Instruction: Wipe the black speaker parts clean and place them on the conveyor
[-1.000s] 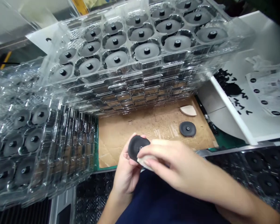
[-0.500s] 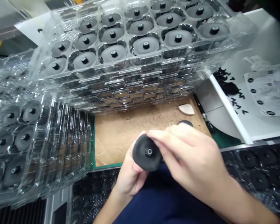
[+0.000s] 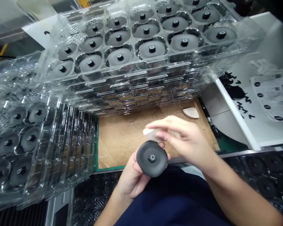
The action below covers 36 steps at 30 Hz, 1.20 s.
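Note:
My left hand (image 3: 131, 179) holds a round black rubber disc (image 3: 152, 158) with its central hub (image 3: 152, 158) facing up. My right hand (image 3: 186, 141) is just above and to the right of the disc, apart from it, and moving with some blur. Its fingertips pinch a small pale pad (image 3: 149, 131). Below both hands lies a sheet of brown cardboard (image 3: 122, 147). A pale wedge-shaped pad (image 3: 191, 113) rests on it near the far edge. My right hand probably hides the second black disc seen earlier.
Stacked transparent plastic trays (image 3: 132, 73) of grey-black discs tower ahead, with another stack (image 3: 49, 131) on the left. Further black discs (image 3: 266, 185) lie in a tray at lower right. A white board (image 3: 238, 116) holds black scraps (image 3: 235, 91) and a printed sheet (image 3: 271, 97).
The disc has turned its hub side up and moved slightly lower. My right hand has lifted off its face to the upper right, covering the disc on the cardboard.

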Each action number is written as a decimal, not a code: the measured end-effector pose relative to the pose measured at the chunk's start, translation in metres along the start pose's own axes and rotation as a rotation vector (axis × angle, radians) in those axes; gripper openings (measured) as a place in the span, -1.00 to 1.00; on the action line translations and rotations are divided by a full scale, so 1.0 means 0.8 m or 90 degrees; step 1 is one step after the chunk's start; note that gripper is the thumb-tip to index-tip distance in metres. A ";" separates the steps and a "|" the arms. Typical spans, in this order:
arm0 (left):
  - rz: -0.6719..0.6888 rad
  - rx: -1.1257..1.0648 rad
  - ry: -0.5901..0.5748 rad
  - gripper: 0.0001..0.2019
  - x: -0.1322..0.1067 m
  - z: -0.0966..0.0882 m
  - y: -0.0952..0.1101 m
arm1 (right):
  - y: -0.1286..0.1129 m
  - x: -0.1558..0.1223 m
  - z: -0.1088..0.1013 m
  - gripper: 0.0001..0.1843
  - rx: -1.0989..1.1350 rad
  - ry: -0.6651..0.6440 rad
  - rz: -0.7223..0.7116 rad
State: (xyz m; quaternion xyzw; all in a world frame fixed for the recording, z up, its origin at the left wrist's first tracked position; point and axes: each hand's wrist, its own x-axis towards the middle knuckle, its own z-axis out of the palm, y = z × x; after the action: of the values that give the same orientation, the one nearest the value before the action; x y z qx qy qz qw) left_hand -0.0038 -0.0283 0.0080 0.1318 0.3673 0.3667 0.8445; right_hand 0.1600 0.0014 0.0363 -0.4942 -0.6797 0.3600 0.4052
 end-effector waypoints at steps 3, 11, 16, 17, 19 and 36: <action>-0.035 -0.078 -0.039 -0.42 0.000 -0.001 0.004 | 0.049 -0.010 0.007 -0.68 -0.048 0.026 0.218; -0.034 -0.173 -0.012 -0.43 0.004 -0.018 0.004 | 0.116 -0.086 0.070 -0.75 -0.160 -0.040 0.276; 0.020 -0.185 0.059 -0.54 0.009 -0.018 0.003 | 0.122 -0.091 0.072 -0.71 -0.203 -0.002 0.284; 0.028 -0.180 0.076 -0.54 0.009 -0.018 0.003 | 0.123 -0.085 0.068 -0.73 -0.200 0.007 0.277; 0.041 -0.160 0.101 -0.52 0.009 -0.017 0.000 | 0.115 -0.067 0.057 -0.74 -0.181 0.025 0.258; 0.163 -0.015 0.126 -0.55 -0.004 0.007 -0.008 | -0.032 -0.011 0.037 -0.78 -0.065 0.036 -0.083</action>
State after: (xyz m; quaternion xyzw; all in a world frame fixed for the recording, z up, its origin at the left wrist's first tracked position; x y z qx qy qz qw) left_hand 0.0024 -0.0350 0.0103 0.1312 0.4247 0.4870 0.7518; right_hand 0.1252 -0.0161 0.0449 -0.4787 -0.7162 0.2834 0.4215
